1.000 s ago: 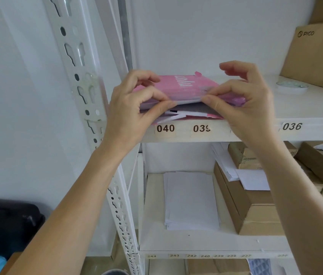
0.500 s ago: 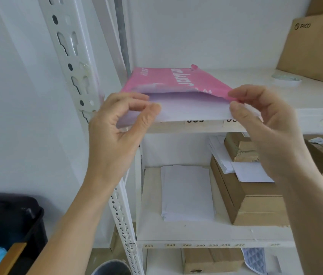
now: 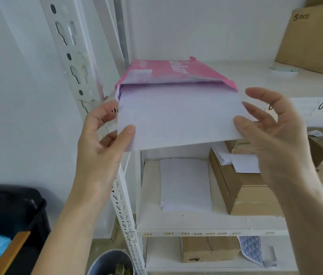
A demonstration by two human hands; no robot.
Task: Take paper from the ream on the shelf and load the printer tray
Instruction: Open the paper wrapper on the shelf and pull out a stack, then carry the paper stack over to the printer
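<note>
A pink ream wrapper [image 3: 168,73] lies open-ended on the white upper shelf [image 3: 256,84]. A stack of white paper [image 3: 176,116] sticks halfway out of the wrapper toward me, past the shelf edge. My left hand [image 3: 105,143] pinches the stack's near left corner, thumb on top. My right hand [image 3: 272,132] grips the near right corner, thumb on top and fingers spread behind. No printer or tray is in view.
A white perforated upright [image 3: 73,62] stands left of the ream. The lower shelf holds loose white sheets [image 3: 185,184] and cardboard boxes [image 3: 242,195]. A large cardboard box [image 3: 315,40] and a tape roll [image 3: 283,68] sit right on the upper shelf. A black bin [image 3: 11,215] is lower left.
Both hands went from parting the wrapper's flap to gripping the paper stack, which has slid out of the wrapper toward me. The view has tilted down slightly.
</note>
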